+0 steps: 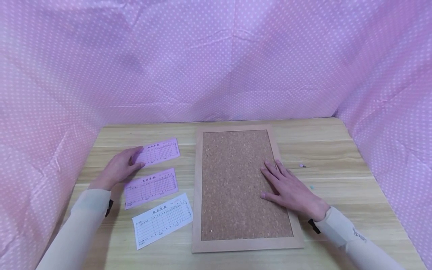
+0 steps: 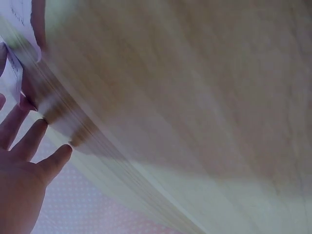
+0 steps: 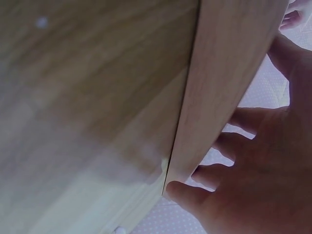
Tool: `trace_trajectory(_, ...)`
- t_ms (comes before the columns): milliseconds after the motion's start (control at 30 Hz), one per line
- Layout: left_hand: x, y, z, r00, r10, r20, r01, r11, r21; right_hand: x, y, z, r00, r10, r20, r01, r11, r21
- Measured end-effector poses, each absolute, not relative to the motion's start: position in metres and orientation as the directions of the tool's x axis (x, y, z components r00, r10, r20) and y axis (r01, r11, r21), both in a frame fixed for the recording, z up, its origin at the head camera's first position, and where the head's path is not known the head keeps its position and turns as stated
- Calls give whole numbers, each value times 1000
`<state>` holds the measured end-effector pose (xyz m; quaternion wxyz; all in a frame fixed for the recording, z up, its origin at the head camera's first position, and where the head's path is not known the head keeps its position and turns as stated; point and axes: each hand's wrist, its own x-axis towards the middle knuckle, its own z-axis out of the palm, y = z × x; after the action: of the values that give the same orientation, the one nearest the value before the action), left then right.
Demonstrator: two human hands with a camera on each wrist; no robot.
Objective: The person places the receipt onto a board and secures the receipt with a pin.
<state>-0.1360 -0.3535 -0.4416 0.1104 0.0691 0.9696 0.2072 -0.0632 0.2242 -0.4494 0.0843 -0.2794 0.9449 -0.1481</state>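
Observation:
My left hand (image 1: 119, 167) reaches over the left end of the farthest pink printed slip (image 1: 160, 152), thumb and fingertips spread apart at its edge. In the left wrist view, the fingers (image 2: 56, 158) are stretched out low over the tabletop beside the paper. A second pink slip (image 1: 152, 188) lies just nearer, and a white printed slip (image 1: 163, 221) nearer still. My right hand (image 1: 291, 189) rests on the right side of a wood-framed corkboard (image 1: 236, 187), fingers spread. In the right wrist view, those fingers (image 3: 187, 195) extend across the board's wooden frame (image 3: 214, 87).
The wooden table (image 1: 337, 150) carries two tiny items right of the board, one purplish (image 1: 302, 165) and one teal (image 1: 312, 187). Pink polka-dot cloth (image 1: 216, 67) hangs behind the table and along both sides.

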Motion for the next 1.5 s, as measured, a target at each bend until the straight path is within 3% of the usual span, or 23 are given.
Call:
trace_trajectory(567,-134,-344,-435,-968,181,-174,90,898,430,-62,223,-447,-835,-543,-91,-490,809,-326)
trace_trajectory(1200,-122,-323,-423,-984,175,40,164,787,595,-62,223,-445,-835,-540,-103,-485,811,-328)
trace_trajectory(1500,-110,-310,-418,-990,134,42,126,715,687,-62,222,-445,-837,-539,-98,-483,810,-333)
